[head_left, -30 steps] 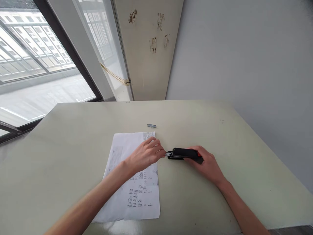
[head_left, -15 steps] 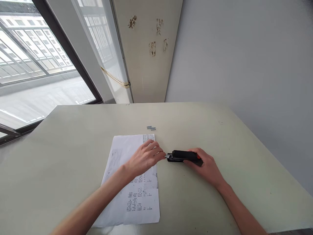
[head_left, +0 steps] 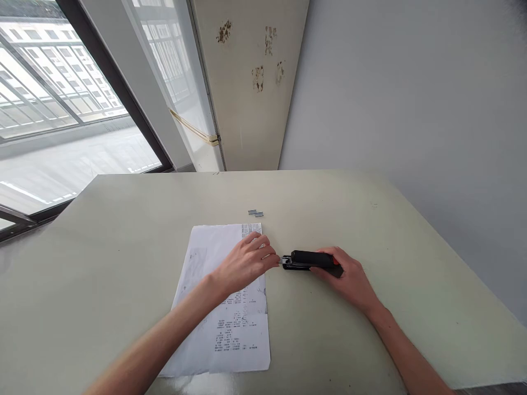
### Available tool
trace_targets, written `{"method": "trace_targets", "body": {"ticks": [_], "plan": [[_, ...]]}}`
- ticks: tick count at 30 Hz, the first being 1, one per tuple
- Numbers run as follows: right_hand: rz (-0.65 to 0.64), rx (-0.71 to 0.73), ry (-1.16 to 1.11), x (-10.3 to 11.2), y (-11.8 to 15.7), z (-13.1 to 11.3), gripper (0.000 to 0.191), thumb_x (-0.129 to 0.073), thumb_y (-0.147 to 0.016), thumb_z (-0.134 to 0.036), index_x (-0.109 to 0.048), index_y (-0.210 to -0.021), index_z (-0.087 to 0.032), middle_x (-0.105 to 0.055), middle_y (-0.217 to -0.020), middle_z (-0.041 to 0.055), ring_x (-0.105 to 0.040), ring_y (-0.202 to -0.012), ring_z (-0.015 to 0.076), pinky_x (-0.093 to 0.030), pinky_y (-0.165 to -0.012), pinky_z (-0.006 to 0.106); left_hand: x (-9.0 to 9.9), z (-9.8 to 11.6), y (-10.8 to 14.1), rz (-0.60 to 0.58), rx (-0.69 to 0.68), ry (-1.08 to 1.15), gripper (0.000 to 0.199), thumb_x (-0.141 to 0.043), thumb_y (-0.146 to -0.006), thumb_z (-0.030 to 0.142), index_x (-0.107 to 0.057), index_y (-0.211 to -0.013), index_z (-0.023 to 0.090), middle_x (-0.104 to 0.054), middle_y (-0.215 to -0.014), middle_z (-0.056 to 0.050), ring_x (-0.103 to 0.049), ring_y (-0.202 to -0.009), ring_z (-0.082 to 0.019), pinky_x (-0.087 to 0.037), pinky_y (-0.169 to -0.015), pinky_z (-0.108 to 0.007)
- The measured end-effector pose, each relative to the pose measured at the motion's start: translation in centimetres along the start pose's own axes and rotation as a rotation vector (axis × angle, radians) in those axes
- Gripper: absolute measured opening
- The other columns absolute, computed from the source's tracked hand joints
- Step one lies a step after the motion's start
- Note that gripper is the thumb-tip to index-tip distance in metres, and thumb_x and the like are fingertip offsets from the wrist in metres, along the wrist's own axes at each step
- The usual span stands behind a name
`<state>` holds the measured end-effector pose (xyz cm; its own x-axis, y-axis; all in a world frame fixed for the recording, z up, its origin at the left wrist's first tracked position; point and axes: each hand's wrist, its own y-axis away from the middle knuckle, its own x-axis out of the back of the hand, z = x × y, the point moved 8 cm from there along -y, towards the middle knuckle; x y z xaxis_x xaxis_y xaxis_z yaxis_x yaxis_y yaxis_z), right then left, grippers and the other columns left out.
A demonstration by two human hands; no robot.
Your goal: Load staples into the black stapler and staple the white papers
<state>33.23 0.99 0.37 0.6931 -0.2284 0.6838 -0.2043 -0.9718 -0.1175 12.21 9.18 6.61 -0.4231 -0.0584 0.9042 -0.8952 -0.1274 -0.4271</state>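
A black stapler (head_left: 312, 258) with a small red part near its rear lies across the table, its front pointing left. My right hand (head_left: 346, 274) is wrapped round the rear half of it. At the front, my left hand (head_left: 249, 262) pinches a small bright metal piece (head_left: 282, 260) that sticks out of the stapler. The fingertips partly hide this piece, so its full shape cannot be seen. Under my left hand and forearm lie printed white sheets (head_left: 230, 356), which they partly cover. Two short strips of staples (head_left: 256, 213) rest on the table just beyond the paper.
The pale table (head_left: 102, 263) extends to both sides of the paper. A grey wall (head_left: 411, 99) borders it on the right. Beyond the far edge stand a stained cream panel (head_left: 251, 120) and a dark-framed window (head_left: 123, 90) at the left.
The whole view has shifted very slightly. Both hands keep their hold, and the stapler, paper and staple strips stay in place.
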Motion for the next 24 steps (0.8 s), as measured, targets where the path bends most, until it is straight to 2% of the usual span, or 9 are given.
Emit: {"method": "trace_targets", "body": {"ticks": [4, 7, 11, 17, 24], "plan": [[0.000, 0.003, -0.004, 0.0, 0.0, 0.0, 0.031, -0.069, -0.095, -0.056, -0.067, -0.115, -0.032, -0.075, -0.112, 0.0028, -0.069, -0.098, 0.0248, -0.055, -0.085, 0.038, -0.1, -0.9, 0.3, -0.021, 0.093, 0.146, 0.018, -0.060, -0.108, 0.030, -0.073, -0.102, 0.020, -0.078, -0.095, -0.003, -0.068, -0.094, -0.021, -0.052, -0.086, -0.038], [0.006, 0.005, -0.001, 0.0, 0.1, 0.1, 0.032, -0.069, -0.095, -0.057, -0.067, -0.114, -0.032, -0.075, -0.112, 0.0030, -0.069, -0.097, 0.0247, -0.055, -0.084, 0.037, 0.2, -2.7, 1.6, -0.026, 0.255, 0.278, 0.026, -0.065, -0.104, 0.043, -0.073, -0.114, 0.021, -0.078, -0.101, -0.004, -0.070, -0.097, -0.022, -0.053, -0.090, -0.039], [-0.002, 0.007, -0.017, 0.0, 0.1, 0.1, 0.033, -0.069, -0.095, -0.057, -0.067, -0.115, -0.031, -0.075, -0.113, 0.0036, -0.069, -0.099, 0.0249, -0.055, -0.086, 0.038, 0.1, -4.3, 3.4, -0.068, 0.381, 0.403, 0.025, -0.065, -0.104, 0.045, -0.077, -0.113, 0.025, -0.080, -0.102, -0.003, -0.071, -0.098, -0.023, -0.053, -0.092, -0.040], [-0.056, -0.042, -0.088, 0.0, 0.2, -0.2, 0.034, -0.067, -0.096, -0.056, -0.067, -0.120, -0.032, -0.074, -0.121, 0.0035, -0.068, -0.106, 0.0254, -0.054, -0.092, 0.038, -0.6, -4.3, 3.1, -0.120, 0.365, 0.528, 0.021, -0.064, -0.105, 0.040, -0.080, -0.099, 0.026, -0.081, -0.092, 0.001, -0.069, -0.089, -0.019, -0.051, -0.093, -0.037], [-0.029, -0.045, -0.069, 0.1, 0.1, -0.2, 0.033, -0.066, -0.096, -0.056, -0.069, -0.117, -0.030, -0.076, -0.117, 0.0040, -0.069, -0.100, 0.0252, -0.055, -0.088, 0.038, -0.9, -3.0, 1.8, -0.213, 0.270, 0.405, 0.037, -0.062, -0.104, 0.051, -0.073, -0.087, 0.020, -0.071, -0.079, -0.002, -0.062, -0.082, -0.021, -0.048, -0.082, -0.036]]}}
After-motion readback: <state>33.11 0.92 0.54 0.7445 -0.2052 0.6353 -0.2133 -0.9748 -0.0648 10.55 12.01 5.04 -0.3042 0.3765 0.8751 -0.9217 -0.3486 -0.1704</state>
